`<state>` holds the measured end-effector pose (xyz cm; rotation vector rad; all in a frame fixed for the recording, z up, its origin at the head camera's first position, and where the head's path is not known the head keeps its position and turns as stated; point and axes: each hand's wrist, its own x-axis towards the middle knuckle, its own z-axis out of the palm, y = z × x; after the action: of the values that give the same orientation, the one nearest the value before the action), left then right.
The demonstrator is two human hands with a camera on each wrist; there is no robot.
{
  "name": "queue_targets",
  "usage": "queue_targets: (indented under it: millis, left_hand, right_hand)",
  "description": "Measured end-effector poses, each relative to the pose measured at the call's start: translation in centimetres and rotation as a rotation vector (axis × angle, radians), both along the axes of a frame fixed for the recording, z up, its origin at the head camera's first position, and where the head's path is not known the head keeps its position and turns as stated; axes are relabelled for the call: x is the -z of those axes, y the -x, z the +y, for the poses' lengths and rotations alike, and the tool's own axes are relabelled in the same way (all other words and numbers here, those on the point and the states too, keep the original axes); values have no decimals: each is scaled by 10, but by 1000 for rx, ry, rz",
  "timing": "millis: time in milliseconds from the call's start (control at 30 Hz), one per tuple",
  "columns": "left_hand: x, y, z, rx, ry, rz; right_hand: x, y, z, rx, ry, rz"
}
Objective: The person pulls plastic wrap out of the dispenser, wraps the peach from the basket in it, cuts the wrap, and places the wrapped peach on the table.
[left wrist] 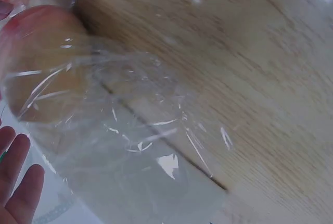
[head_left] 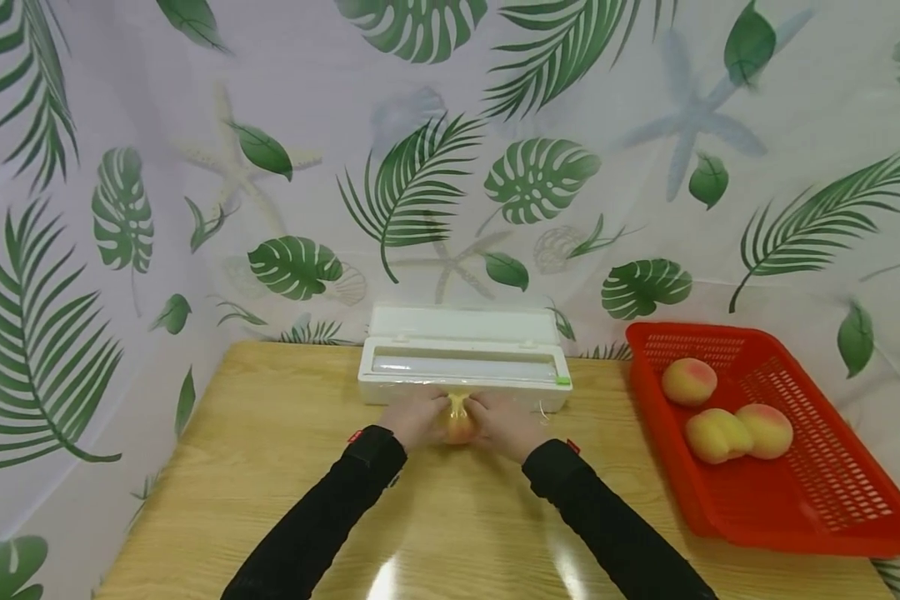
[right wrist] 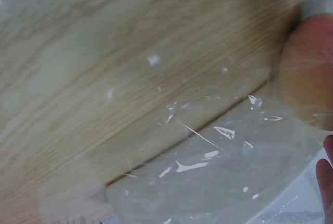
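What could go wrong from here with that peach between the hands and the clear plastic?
The clear film is creased, so it might stick to itself and cover the peach unevenly.
It also spreads across the front of the white box; if they are joined, which I can't tell, a tug could drag the box.
The round peach might roll if the left hand and right hand move away.

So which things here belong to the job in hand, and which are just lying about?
In the job, it seems:
held peach
clear film
white box, lid open

Apparently just lying about:
red basket
three peaches inside it
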<state>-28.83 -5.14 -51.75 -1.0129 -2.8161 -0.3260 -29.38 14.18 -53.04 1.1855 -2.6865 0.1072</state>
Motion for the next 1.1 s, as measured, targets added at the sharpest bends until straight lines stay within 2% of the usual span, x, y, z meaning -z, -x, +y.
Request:
queue_targets:
  millis: [133,233,367,533,633,800,967,1033,1100]
  left_hand:
    - [11,1,3,-21,-10,37]
    - [14,3,4,-33,-7,26]
    - [21,8,8,-34,25,6]
    - [31,13,14,-45,89,50]
    - [36,14,16,-60,78,74]
    - [35,9,15,-19,52,108]
    - [30,6,12,22,55,172]
    - [27,6,11,26,58,149]
    - [23,5,9,27,53,87]
  right_hand:
    - [6,0,-8,33,-43,-31]
    - [10,2,-14,54,-62,-49]
    - [16,6,-17,55,-108,12]
    - [23,12,-17,56,-154,95]
    - [24,14,-17,38,-149,114]
    - [23,13,-15,17,-136,104]
    - [20,12,-13,-23,-33,103]
    - [18,13,-12,-40,11,90]
    - [17,13,-10,-41,22,59]
